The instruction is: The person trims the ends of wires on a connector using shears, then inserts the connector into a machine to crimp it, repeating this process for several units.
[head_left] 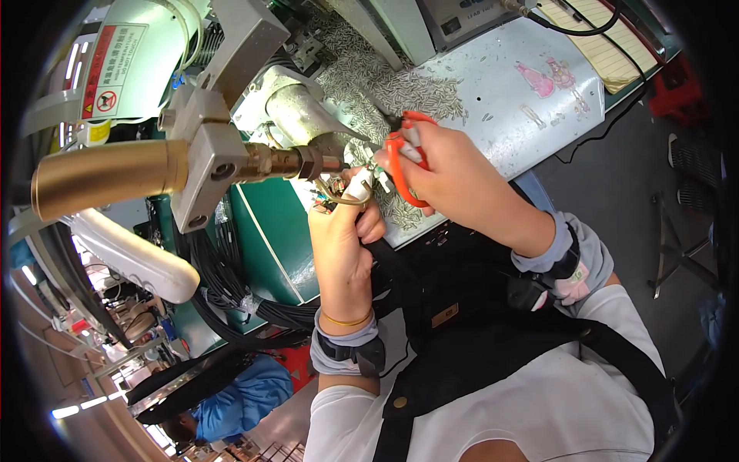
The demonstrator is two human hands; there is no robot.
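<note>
My left hand [344,239] is closed, pinching a small part with green and white bits and thin wires [377,179] just beyond the tip of a metal nozzle [332,165]. White wrapping covers the tip of its thumb. My right hand [456,165] is closed round orange-handled cutters [397,165] and sits right beside the part. The cutters' dark jaws are partly hidden, and whether they touch the part I cannot tell. White wrapping also shows on a finger of this hand.
Many small silvery pins [419,92] lie over the pale metal worktop [539,115]. A machine with a brass-coloured cylinder [112,179] stands close on the left. Black cables [223,266] run below it. A notebook [604,46] lies far right. Another person in blue [245,396] sits lower left.
</note>
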